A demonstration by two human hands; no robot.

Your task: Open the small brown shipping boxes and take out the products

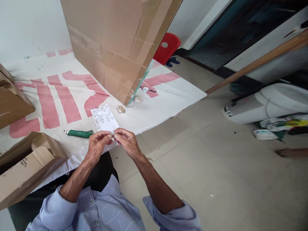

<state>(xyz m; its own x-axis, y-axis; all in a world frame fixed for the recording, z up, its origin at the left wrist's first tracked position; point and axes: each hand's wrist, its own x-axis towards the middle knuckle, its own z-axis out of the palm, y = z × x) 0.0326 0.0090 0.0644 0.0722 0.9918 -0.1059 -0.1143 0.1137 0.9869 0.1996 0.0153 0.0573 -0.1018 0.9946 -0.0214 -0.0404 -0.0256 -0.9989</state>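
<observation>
My left hand [98, 143] and my right hand [126, 141] meet fingertip to fingertip at the table's front edge. Between them they pinch a small greyish piece [112, 133], too small to make out. Just beyond my fingers lies a white sheet of paper [103, 119] with several small, dark-outlined pieces on it. A green utility knife [79, 133] rests to the left of the paper, its blade end pointing left. Past the paper's right side sits a roll of clear tape or similar roundish brown thing [120, 109]; another pale roundish thing [137, 99] is beside it.
A tall cardboard box [113, 41] stands on the cloth-covered table [154, 112]. An open carton [36, 163] is at the near left, with another box [14, 99] behind it. A red chair [167, 48], a wooden pole [252, 65] and a white bucket [267, 102] are to the right.
</observation>
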